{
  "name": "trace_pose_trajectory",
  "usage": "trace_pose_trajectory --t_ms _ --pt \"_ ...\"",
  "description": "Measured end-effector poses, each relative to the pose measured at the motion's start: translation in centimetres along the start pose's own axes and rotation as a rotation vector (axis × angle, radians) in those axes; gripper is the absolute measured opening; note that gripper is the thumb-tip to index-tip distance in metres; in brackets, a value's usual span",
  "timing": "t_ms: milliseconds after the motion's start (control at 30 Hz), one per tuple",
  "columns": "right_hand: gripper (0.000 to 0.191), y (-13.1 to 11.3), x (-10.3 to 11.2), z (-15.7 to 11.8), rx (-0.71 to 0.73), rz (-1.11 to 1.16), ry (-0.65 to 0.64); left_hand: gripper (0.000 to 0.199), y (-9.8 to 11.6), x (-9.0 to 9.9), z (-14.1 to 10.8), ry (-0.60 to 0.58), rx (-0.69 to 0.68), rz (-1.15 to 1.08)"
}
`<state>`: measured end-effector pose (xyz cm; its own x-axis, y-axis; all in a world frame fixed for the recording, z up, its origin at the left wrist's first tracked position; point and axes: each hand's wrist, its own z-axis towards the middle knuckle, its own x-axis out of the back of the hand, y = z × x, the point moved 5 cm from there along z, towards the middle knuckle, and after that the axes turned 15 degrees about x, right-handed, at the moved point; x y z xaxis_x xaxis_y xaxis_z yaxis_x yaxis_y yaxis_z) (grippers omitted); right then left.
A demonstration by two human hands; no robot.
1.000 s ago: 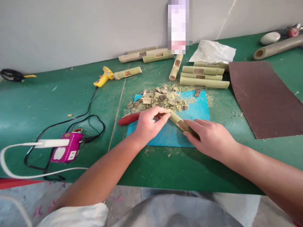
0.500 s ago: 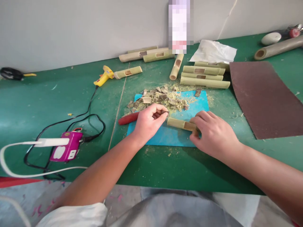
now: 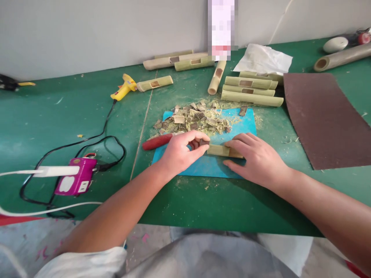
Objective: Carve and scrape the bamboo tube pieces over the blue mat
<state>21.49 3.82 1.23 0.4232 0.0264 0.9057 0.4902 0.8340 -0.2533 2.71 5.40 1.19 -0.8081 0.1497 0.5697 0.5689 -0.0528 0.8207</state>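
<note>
A short bamboo tube with a notch cut in its side lies over a blue mat. My left hand pinches a small dark brown piece, like folded sandpaper, at the tube's left end. From the right, my right hand reaches over the tube, fingers on its top and thumb held off on the near side; the tube's right part is hidden. Behind the hands, chips and shavings of bamboo are heaped on the mat. Beside my left hand lies a red handle.
Notched bamboo tubes lie at the back, some under white paper. A brown sheet lies at right. To the left are a yellow glue gun, its black cord, and a purple power adapter with a white plug.
My right hand has shifted left along the tube and its thumb has opened away. The dark piece in my left hand shows more and has come up to the tube's end.
</note>
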Motion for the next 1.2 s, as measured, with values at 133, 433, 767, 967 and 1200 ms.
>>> trace_pose_trajectory --t_ms 133,433,767,967,1200 --pt "0.025 0.6 -0.2 0.1 0.011 0.014 0.0 0.016 0.3 0.2 0.0 -0.088 -0.124 0.115" --pt "0.02 1.0 0.0 0.3 0.012 0.089 -0.017 0.008 0.2 0.1 0.0 -0.125 -0.223 0.151" --pt "0.021 1.2 0.0 0.3 -0.019 0.108 -0.043 0.008 -0.1 0.8 0.6 -0.18 -0.174 0.135" --pt "0.021 1.1 0.0 0.4 -0.012 0.122 -0.042 0.006 -0.6 0.6 0.5 -0.106 -0.148 0.102" --pt "0.02 1.2 -0.1 0.2 -0.011 0.153 -0.041 0.015 0.0 -0.4 0.3 -0.171 -0.165 0.059"
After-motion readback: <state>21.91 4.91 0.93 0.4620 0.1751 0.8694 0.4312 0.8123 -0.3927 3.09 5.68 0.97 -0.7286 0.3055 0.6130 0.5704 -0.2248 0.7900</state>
